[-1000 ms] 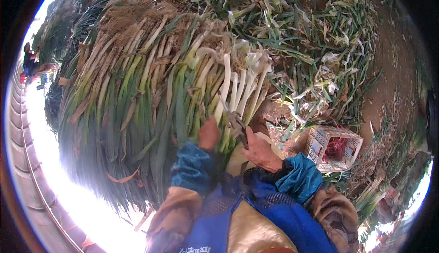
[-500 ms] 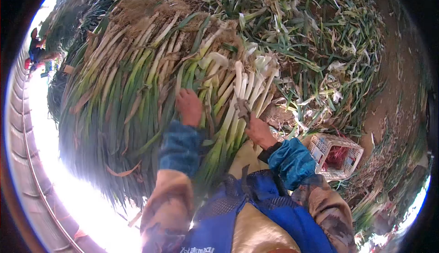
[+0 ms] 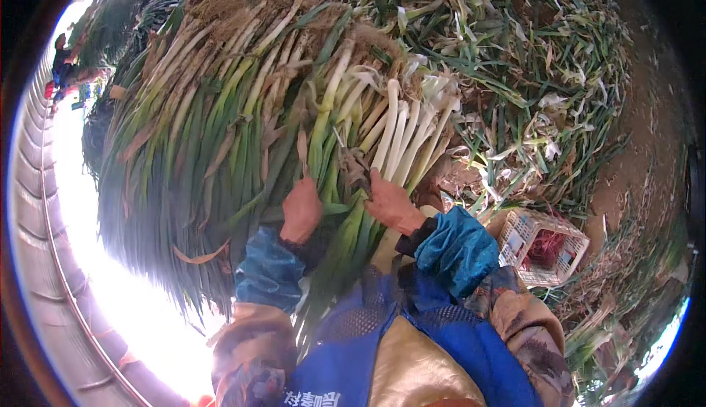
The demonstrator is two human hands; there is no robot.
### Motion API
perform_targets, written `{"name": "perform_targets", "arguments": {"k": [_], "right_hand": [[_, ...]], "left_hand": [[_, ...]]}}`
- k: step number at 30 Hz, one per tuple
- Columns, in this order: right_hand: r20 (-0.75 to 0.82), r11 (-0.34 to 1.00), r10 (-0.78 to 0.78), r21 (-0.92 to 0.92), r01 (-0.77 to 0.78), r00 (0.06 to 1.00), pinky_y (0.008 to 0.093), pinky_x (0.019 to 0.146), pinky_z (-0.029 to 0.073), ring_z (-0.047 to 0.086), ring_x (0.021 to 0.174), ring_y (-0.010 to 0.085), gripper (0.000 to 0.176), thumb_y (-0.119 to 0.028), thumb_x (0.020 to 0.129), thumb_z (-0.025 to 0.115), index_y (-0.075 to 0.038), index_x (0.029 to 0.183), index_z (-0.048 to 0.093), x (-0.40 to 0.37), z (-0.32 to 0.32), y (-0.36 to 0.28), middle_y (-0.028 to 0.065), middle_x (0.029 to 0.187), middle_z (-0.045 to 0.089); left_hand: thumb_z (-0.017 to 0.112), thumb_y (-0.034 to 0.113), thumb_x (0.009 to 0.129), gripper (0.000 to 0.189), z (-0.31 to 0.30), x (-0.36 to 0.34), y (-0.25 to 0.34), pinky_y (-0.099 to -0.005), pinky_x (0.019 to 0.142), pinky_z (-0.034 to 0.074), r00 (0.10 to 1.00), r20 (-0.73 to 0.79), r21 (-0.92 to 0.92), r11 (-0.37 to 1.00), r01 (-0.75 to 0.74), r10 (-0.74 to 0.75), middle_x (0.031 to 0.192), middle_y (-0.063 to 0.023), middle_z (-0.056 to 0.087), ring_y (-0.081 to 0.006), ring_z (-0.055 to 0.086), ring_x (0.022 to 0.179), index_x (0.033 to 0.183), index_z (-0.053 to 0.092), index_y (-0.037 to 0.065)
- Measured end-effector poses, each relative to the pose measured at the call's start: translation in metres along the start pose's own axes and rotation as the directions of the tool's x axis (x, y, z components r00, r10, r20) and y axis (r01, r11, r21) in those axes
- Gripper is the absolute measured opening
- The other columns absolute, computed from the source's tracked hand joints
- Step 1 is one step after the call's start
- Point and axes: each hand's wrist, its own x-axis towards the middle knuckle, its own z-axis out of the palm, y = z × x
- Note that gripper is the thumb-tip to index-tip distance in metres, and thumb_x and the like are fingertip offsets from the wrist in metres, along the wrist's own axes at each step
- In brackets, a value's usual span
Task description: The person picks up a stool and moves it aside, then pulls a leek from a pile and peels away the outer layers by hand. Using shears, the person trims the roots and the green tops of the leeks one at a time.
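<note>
A thick layer of long leeks (image 3: 243, 105) lies before me, roots at the far side and green leaves toward me. My left hand (image 3: 302, 207) is closed among the leaves, with a tan dry leek leaf (image 3: 302, 148) rising from its fingers. To its right, my right hand (image 3: 391, 202) is closed round a small greyish knife (image 3: 356, 169); its thin tip points up and left, and part of it is hidden by the fingers. Cleaned leeks with bare white stems (image 3: 401, 138) lie just beyond my right hand.
Stripped leaves and peelings (image 3: 515, 61) cover the ground at the upper right. A white plastic crate (image 3: 546, 249) with red strings inside stands on the right, beside brown soil (image 3: 614, 194). Another person (image 3: 62, 69) is far off at the left, near the ribbed wall (image 3: 33, 208).
My left hand has come down toward my body and now has the dry leaf at its fingers. The right hand has shifted left with the knife, closer to the left hand.
</note>
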Motion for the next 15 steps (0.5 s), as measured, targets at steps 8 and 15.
{"name": "perform_targets", "arguments": {"k": [8, 15], "right_hand": [[0.146, 0.999, -0.035, 0.022, 0.033, 0.989, 0.0495, 0.071, 0.043, 0.053, 0.085, 0.0461, 0.062, -0.018, 0.074, 0.058, 0.005, 0.122, 0.027, -0.062, 0.0, -0.021, 0.0307, 0.09, 0.053], [0.202, 0.995, 0.1, -0.039, -0.094, 0.974, 0.0504, 0.069, 0.044, 0.053, 0.084, 0.0468, 0.066, -0.018, 0.074, 0.058, 0.005, 0.126, 0.025, -0.082, -0.013, -0.025, 0.0311, 0.091, 0.053]], "left_hand": [[0.05, 0.0, 0.072, 0.027, 0.022, -0.079, 0.009, -0.0524, 0.068, 0.044, 0.996, 0.062, -0.186, 0.979, 0.077, -0.067, 0.091, -0.0267, 0.055, -0.0455, 0.056, 0.081, 0.098, 0.046, -0.001], [0.052, 0.003, 0.071, 0.039, 0.044, -0.09, 0.022, -0.0501, 0.069, 0.045, 0.996, 0.026, -0.191, 0.978, 0.084, -0.081, 0.095, -0.0245, 0.053, -0.0434, 0.055, 0.084, 0.108, 0.042, -0.002]]}}
